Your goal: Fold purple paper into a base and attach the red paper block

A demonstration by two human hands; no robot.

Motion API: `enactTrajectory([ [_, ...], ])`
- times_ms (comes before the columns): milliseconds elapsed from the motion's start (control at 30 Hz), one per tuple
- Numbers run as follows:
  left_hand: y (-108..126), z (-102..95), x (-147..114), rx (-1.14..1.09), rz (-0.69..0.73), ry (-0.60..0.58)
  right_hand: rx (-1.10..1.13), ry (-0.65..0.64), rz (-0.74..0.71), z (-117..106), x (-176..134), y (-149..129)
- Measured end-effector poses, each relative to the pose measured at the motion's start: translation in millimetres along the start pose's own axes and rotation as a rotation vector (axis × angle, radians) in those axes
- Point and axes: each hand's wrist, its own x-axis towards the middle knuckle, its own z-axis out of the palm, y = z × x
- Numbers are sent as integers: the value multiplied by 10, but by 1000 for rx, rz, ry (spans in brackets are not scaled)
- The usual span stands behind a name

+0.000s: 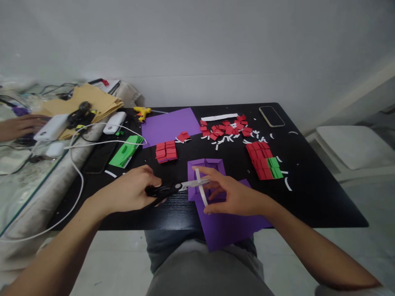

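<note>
My left hand (135,189) is closed round the black handles of a pair of scissors (178,186). Their blades point right and meet a narrow white paper strip (201,189). My right hand (230,193) pinches that strip, fingers near its top end and thumb near its lower end. Beneath the strip lies a folded purple paper piece (193,193) with raised flaps. A larger purple sheet (222,234) lies under my right hand and hangs over the table's front edge.
Red paper pieces (228,129) and white scraps litter the back of the black table (308,185). Around them are red folded stacks (166,151), green paper (126,150), a yellow glue gun (142,113), a phone (271,116) and a white cable (82,176). Another person's hand (24,126) shows at far left.
</note>
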Motion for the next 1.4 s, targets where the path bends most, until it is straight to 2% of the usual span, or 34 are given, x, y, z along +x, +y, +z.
enactTrajectory([
  [200, -79, 49, -20, -44, -98, -5, 106, -120, -18, -16, -45, 12],
  [300, -133, 109, -45, -36, -191, 17, 151, -135, -3, -12, -85, -7],
  [400, -255, 220, -114, 16, -297, 73, 182, -84, 17, -60, -157, -11],
  [500, -444, 372, -228, 104, -389, 103, 211, 18, 26, -173, -256, 29],
  [667, -709, 575, -395, 121, -411, 107, 259, 198, -25, -304, -353, 132],
  [767, -804, 586, -435, 76, -429, 150, 320, 191, -37, -238, -320, 144],
  [867, -820, 486, -450, 11, -424, 172, 392, 121, -35, -104, -238, 117],
  [933, -722, 387, -432, -19, -406, 207, 423, 81, -41, -13, -170, 97],
  [1033, -358, 299, -286, -146, -351, 332, 446, 18, -52, 100, -59, 88],
  [1133, 106, 371, 38, -516, -281, 539, 455, -23, -65, 185, 42, 100],
  [1200, 340, 479, 297, -746, -215, 630, 454, -21, -74, 218, 88, 111],
  [1300, 512, 625, 608, -1078, -157, 648, 442, -1, -69, 224, 115, 131],
  [1400, 547, 671, 764, -1211, -141, 633, 419, 21, -51, 187, 105, 152],
])
